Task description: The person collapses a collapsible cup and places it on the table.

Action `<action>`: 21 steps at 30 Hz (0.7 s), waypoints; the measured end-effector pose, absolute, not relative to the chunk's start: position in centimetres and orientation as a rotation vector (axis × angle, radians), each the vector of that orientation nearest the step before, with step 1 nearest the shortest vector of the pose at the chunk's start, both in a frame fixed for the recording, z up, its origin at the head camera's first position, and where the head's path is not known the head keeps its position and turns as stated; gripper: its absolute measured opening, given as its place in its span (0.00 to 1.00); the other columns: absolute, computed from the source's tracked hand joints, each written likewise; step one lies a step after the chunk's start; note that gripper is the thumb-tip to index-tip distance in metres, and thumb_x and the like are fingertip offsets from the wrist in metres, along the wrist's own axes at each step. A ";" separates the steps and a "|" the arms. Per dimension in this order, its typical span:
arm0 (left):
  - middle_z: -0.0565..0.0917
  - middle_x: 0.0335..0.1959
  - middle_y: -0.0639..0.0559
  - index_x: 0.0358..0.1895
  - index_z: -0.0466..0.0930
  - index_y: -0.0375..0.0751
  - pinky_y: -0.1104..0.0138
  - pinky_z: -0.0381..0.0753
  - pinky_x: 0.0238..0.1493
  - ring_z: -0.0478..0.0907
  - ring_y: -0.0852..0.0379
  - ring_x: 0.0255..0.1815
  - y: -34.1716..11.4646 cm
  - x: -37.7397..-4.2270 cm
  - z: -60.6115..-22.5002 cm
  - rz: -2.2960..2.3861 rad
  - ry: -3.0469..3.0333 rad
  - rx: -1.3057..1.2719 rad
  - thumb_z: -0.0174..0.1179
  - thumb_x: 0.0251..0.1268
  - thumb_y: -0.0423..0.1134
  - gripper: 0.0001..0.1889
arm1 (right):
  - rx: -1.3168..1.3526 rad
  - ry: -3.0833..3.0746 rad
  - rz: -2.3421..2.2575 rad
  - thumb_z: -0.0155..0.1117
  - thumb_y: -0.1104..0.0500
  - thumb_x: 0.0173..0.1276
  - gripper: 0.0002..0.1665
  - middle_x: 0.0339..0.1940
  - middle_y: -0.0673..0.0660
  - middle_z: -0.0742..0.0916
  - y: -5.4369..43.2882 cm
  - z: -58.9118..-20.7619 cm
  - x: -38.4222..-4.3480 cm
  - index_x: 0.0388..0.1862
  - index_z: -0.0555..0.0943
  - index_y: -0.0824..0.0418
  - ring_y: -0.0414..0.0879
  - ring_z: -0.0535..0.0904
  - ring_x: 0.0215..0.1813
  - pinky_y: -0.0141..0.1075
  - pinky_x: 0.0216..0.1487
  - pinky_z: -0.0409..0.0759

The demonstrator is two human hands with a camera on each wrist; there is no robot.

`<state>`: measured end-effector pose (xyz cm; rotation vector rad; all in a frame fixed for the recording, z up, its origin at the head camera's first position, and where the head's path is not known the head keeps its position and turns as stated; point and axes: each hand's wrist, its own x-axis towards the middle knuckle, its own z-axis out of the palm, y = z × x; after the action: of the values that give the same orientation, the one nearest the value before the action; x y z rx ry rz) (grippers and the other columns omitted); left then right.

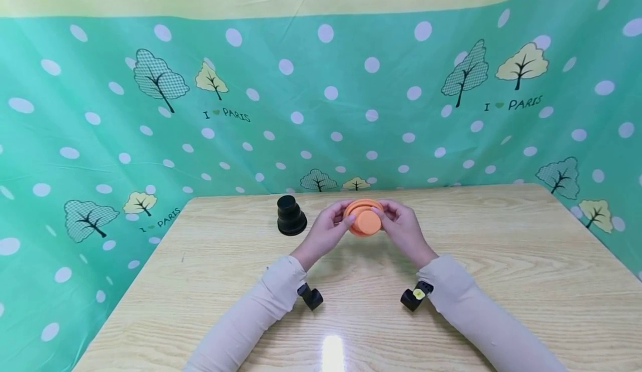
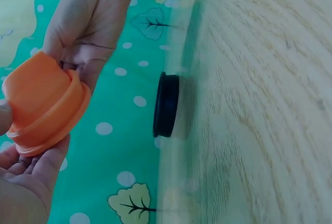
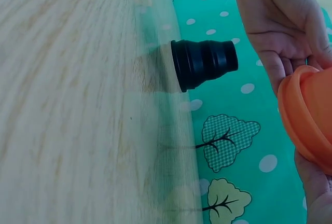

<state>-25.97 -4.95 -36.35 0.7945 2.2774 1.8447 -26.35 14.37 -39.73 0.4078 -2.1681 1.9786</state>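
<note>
Orange cup's (image 1: 368, 224) up off the table (image 1: 210, 249), right between the two hands, small end tipped toward the head camera. From the cup, the left hand (image 1: 328, 228) sits around 8 o'clock and the right hand (image 1: 403, 230) around 4. Both are gripping it, thumbs on the near side, fingers round the wide rim. There's a black cup (image 1: 291, 217) standing at 9 o'clock, just past the left hand, wide end down. Left wrist view also has a low black piece (image 2: 167, 106) at 3 o'clock from the orange cup, not touching it.
</note>
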 end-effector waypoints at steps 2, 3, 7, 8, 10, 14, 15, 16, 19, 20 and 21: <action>0.78 0.50 0.32 0.60 0.68 0.25 0.67 0.80 0.48 0.77 0.45 0.49 -4.8 -25.9 -36.3 1.850 2.307 0.795 0.51 0.70 0.30 0.18 | 0.409 -2.171 1.947 0.57 0.60 0.70 0.16 0.31 0.55 0.84 14.3 -39.8 -26.3 0.48 0.77 0.74 0.37 0.80 0.31 0.29 0.33 0.82; 0.79 0.49 0.32 0.59 0.68 0.24 0.67 0.80 0.48 0.77 0.45 0.49 -4.7 -25.9 -36.3 1.851 2.318 0.792 0.51 0.70 0.30 0.18 | 0.412 -2.173 1.932 0.58 0.60 0.70 0.16 0.31 0.55 0.84 14.3 -39.8 -26.3 0.47 0.78 0.73 0.37 0.80 0.31 0.29 0.33 0.82; 0.79 0.49 0.34 0.58 0.70 0.25 0.67 0.80 0.48 0.78 0.45 0.48 -4.7 -26.0 -36.4 1.852 2.360 0.768 0.52 0.70 0.30 0.17 | 0.400 -2.191 1.925 0.58 0.57 0.70 0.18 0.31 0.55 0.84 14.4 -39.9 -26.2 0.47 0.78 0.71 0.38 0.80 0.31 0.30 0.34 0.82; 0.79 0.50 0.34 0.59 0.71 0.26 0.66 0.80 0.48 0.78 0.45 0.49 -4.7 -26.0 -36.4 1.849 2.367 0.763 0.52 0.70 0.31 0.17 | 0.394 -2.194 1.952 0.58 0.56 0.70 0.19 0.33 0.55 0.84 14.4 -39.9 -26.2 0.48 0.78 0.71 0.38 0.80 0.32 0.30 0.35 0.82; 0.79 0.52 0.34 0.59 0.71 0.27 0.65 0.79 0.50 0.78 0.44 0.51 -4.8 -26.1 -36.4 1.846 2.379 0.765 0.52 0.70 0.31 0.17 | 0.383 -2.192 2.045 0.56 0.54 0.71 0.21 0.36 0.55 0.84 14.6 -39.8 -26.2 0.50 0.77 0.72 0.39 0.81 0.36 0.31 0.38 0.83; 0.75 0.58 0.33 0.62 0.68 0.26 0.64 0.78 0.53 0.76 0.43 0.56 -5.1 -26.4 -36.5 1.792 2.370 0.788 0.52 0.69 0.29 0.20 | 0.398 -2.249 2.138 0.56 0.51 0.71 0.24 0.43 0.57 0.83 14.9 -39.7 -26.3 0.52 0.76 0.72 0.40 0.82 0.41 0.33 0.44 0.82; 0.74 0.59 0.33 0.63 0.68 0.26 0.65 0.78 0.53 0.75 0.43 0.57 -5.2 -26.7 -36.9 1.771 2.369 0.796 0.52 0.69 0.29 0.20 | 0.420 -2.283 2.114 0.57 0.51 0.71 0.24 0.44 0.59 0.83 15.0 -39.7 -26.4 0.52 0.76 0.72 0.41 0.82 0.42 0.33 0.44 0.82; 0.73 0.60 0.33 0.63 0.67 0.26 0.66 0.78 0.52 0.75 0.43 0.57 -5.3 -27.0 -37.2 1.745 2.375 0.805 0.52 0.69 0.28 0.21 | 0.441 -2.324 2.069 0.59 0.51 0.69 0.24 0.44 0.59 0.84 15.0 -39.7 -26.4 0.52 0.77 0.71 0.41 0.82 0.42 0.33 0.43 0.82; 0.73 0.61 0.36 0.63 0.68 0.30 0.69 0.79 0.49 0.76 0.45 0.56 -5.5 -27.8 -38.4 1.678 2.410 0.859 0.53 0.68 0.29 0.21 | 0.535 -2.425 1.953 0.65 0.53 0.65 0.23 0.44 0.61 0.84 14.9 -39.8 -26.5 0.52 0.79 0.67 0.43 0.82 0.40 0.33 0.40 0.82; 0.73 0.61 0.37 0.63 0.69 0.31 0.69 0.79 0.49 0.76 0.46 0.56 -5.5 -28.1 -38.8 1.659 2.426 0.878 0.54 0.68 0.30 0.21 | 0.558 -2.442 1.927 0.66 0.54 0.64 0.22 0.44 0.61 0.85 14.8 -39.7 -26.4 0.52 0.79 0.67 0.43 0.82 0.40 0.33 0.39 0.82; 0.74 0.61 0.38 0.63 0.69 0.32 0.69 0.80 0.49 0.77 0.47 0.56 -5.5 -28.3 -39.2 1.645 2.434 0.894 0.54 0.68 0.31 0.21 | 0.581 -2.453 1.915 0.67 0.54 0.63 0.23 0.44 0.61 0.85 14.7 -39.7 -26.4 0.52 0.79 0.67 0.44 0.82 0.39 0.33 0.38 0.82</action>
<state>-28.33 -5.55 -39.15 0.8941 2.4341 1.6448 -26.36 14.69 -39.68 0.5808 -2.4532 1.9154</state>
